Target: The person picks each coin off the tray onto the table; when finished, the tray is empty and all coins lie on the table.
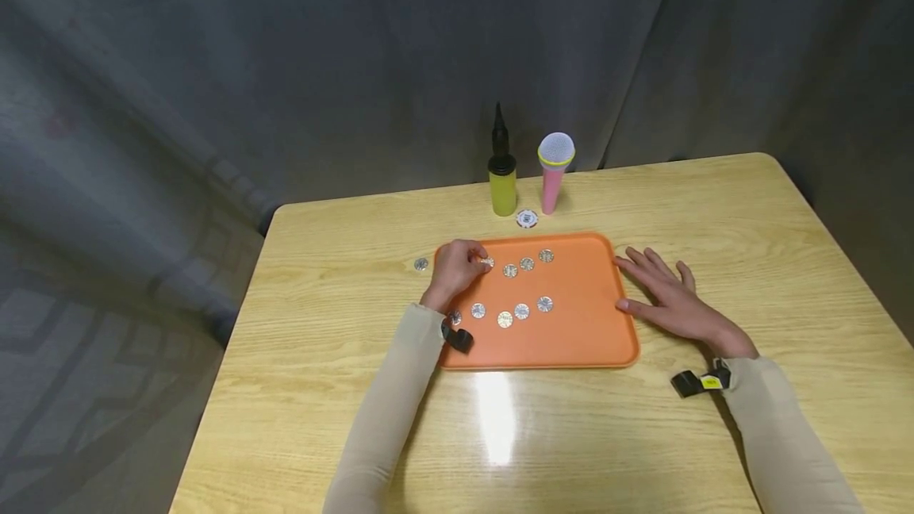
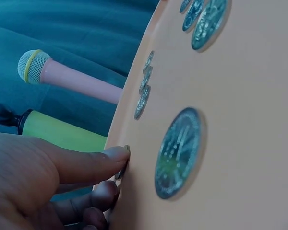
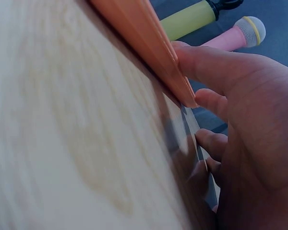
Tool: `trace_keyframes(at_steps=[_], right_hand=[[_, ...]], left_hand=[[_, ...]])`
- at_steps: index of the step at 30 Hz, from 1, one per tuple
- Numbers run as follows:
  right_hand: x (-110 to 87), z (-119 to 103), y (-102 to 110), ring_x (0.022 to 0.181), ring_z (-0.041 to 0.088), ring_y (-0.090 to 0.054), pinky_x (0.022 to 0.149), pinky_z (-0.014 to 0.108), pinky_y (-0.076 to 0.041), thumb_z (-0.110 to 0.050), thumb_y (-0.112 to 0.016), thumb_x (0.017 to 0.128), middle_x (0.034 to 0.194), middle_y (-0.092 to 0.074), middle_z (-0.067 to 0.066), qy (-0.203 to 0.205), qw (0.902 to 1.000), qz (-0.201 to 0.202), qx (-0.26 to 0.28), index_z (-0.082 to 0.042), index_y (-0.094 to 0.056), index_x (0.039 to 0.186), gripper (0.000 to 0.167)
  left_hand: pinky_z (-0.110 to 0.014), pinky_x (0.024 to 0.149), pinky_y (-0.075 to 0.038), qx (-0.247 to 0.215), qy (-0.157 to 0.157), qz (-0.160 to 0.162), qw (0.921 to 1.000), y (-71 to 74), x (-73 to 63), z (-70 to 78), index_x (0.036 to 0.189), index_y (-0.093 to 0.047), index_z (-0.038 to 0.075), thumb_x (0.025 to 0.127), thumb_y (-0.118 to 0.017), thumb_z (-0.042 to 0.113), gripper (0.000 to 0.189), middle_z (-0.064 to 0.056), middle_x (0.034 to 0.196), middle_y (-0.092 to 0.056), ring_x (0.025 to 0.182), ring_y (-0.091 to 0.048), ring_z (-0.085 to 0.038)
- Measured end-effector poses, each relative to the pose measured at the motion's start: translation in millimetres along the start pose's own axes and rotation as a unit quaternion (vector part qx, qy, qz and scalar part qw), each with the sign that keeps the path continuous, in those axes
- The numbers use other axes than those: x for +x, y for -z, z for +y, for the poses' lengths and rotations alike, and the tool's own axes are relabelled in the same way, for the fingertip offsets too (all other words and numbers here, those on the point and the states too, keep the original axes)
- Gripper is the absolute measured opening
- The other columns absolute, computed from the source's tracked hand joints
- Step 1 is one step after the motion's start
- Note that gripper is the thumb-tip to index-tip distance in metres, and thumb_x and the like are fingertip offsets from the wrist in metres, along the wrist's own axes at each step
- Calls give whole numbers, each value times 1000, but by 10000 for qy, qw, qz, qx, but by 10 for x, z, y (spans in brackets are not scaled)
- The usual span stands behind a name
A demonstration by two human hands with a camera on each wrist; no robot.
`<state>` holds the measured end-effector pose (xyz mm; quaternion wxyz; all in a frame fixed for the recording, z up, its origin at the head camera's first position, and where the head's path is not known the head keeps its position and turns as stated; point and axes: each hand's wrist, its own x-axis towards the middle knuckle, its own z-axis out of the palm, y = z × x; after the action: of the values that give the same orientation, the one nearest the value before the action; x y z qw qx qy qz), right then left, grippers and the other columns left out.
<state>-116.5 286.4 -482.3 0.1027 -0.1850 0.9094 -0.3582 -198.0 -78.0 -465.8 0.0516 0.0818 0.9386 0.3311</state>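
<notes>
An orange tray (image 1: 571, 339) lies on the wooden table, with silver coins in two loose rows inside it. At the tray's upper left my left hand (image 1: 453, 268) pinches a coin (image 1: 489, 262) between thumb and fingertips, low over the tray floor. The left wrist view shows that coin (image 2: 125, 163) edge-on under the thumb, and a larger-looking coin (image 2: 178, 153) lying flat nearby. My right hand (image 1: 674, 304) has its fingers spread and its thumb and index fingertips against the tray's right rim (image 3: 175, 72). One more coin (image 1: 421, 264) lies on the table left of the tray.
Behind the tray stand a yellow-green hand pump (image 1: 503, 193) with a black nozzle and a pink toy microphone (image 1: 551, 189). A white and red poker chip (image 1: 527, 218) lies in front of them. A dark curtain (image 1: 400, 86) hangs behind the table.
</notes>
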Motion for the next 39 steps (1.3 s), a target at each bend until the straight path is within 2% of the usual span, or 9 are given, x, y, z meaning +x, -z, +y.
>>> trace_keyframes(at_steps=[9, 17, 27, 33, 39], right_hand=[[4, 1, -2, 156, 44, 4, 113, 71, 15, -32, -64, 96, 167, -14, 23, -8, 10000, -9, 3, -17, -27, 159, 74], [-4, 2, -13, 156, 45, 4, 113, 71, 15, -31, -64, 96, 166, -14, 24, 45, 10000, 2, 43, -16, -28, 159, 74], [-12, -18, -6, 156, 45, 3, 112, 71, 14, -31, -65, 96, 166, -15, 25, 13, 10000, 8, 59, -15, -28, 158, 74], [-14, -28, 11, 156, 45, 5, 113, 71, 15, -32, -64, 96, 167, -13, 24, -44, 10000, -39, 75, -16, -27, 159, 74], [-11, -18, 8, 156, 44, 4, 113, 71, 15, -31, -64, 96, 167, -14, 24, -23, 9999, -18, 101, -16, -27, 159, 74]], left_hand=[[-24, 68, -40, 153, 126, 19, 9998, -10, -3, 21, 91, -75, 7, 83, -81, 17, 14, -6, 76, -67, 68, -52, -13], [-26, 72, -43, 256, 133, 124, 9995, -19, -24, 29, 92, -73, 8, 83, -82, 16, 15, -6, 85, -67, 76, -54, -15], [-22, 66, -38, -1, -32, 136, 9999, -27, -35, 21, 88, -68, 8, 85, -80, 13, 13, -4, 74, -63, 68, -51, -12], [-22, 66, -43, -415, -215, 242, 9986, -22, -38, -3, 85, -70, 5, 87, -74, 2, 5, -9, 78, -69, 70, -58, -14], [-20, 66, -46, -608, -343, 302, 9971, -17, -31, -26, 84, -72, 2, 88, -69, -6, 9, -12, 81, -73, 71, -61, -16]])
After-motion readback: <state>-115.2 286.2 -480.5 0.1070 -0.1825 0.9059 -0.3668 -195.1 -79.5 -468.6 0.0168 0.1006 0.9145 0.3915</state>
